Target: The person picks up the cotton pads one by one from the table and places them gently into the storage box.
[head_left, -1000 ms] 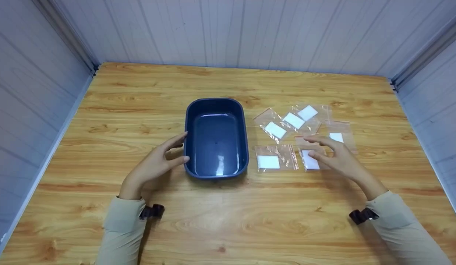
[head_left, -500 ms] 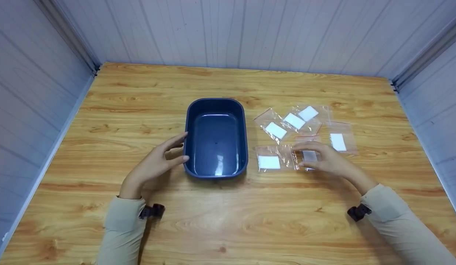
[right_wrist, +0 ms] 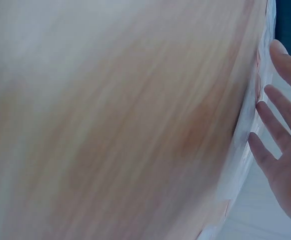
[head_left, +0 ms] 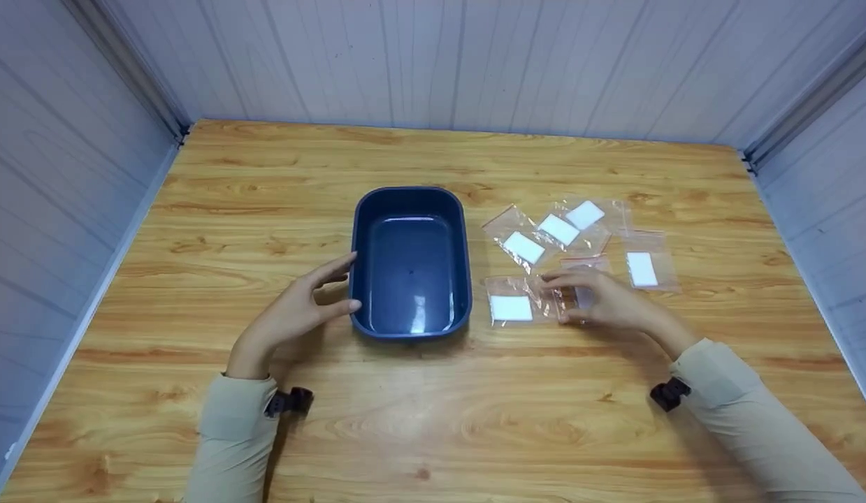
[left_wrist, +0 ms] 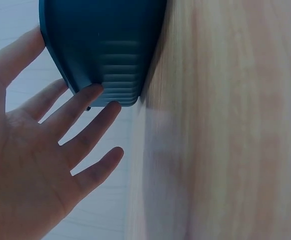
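A clear plastic zip bag [head_left: 525,299] with a white rectangular insert [head_left: 511,308] lies lengthwise between the dark-blue plastic tub [head_left: 409,337] and the nearer right hand [head_left: 609,300], parted fingers ungripping at its zip end. The left hand [head_left: 296,312], uncurled, touches the tub.

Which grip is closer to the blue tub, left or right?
Left. The left grip is at the blue tub, on its left side; the right grip is farther off, by the clear bags to the tub's right.
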### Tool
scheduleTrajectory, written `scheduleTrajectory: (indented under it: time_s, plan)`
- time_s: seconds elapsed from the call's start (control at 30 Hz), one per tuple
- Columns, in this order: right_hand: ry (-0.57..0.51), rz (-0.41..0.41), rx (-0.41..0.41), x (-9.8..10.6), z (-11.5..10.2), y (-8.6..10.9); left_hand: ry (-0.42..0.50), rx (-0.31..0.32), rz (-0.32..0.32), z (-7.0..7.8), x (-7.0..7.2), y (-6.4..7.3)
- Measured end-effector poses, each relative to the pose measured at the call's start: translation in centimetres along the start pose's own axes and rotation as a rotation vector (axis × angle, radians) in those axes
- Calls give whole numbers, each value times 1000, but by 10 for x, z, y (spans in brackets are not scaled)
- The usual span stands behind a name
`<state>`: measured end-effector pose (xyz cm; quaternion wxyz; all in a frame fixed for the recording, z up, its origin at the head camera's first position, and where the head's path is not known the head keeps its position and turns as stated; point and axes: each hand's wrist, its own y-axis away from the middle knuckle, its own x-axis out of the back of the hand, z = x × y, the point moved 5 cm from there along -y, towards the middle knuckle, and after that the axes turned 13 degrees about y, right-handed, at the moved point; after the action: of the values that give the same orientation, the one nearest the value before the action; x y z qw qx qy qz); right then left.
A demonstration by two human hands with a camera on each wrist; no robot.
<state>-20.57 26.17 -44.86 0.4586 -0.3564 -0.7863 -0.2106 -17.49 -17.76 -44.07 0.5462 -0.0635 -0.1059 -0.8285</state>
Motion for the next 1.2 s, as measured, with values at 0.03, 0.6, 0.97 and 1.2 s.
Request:
scheduleTrajectory:
  time_s: [0.03,0.6,0.97,1.2]
  plan:
    - [-2,-10,0,-1,0,-1,9,-1,-2,0,0,0]
    - [147,17,27,-3,-4,-6,48,1,-15,-1,0,0]
    - [235,23,-4,-2,-7,-12,32,-1,-13,0,0,0]
    - [241,36,13,1,-9,-16,19,18,-7,1,0,1]
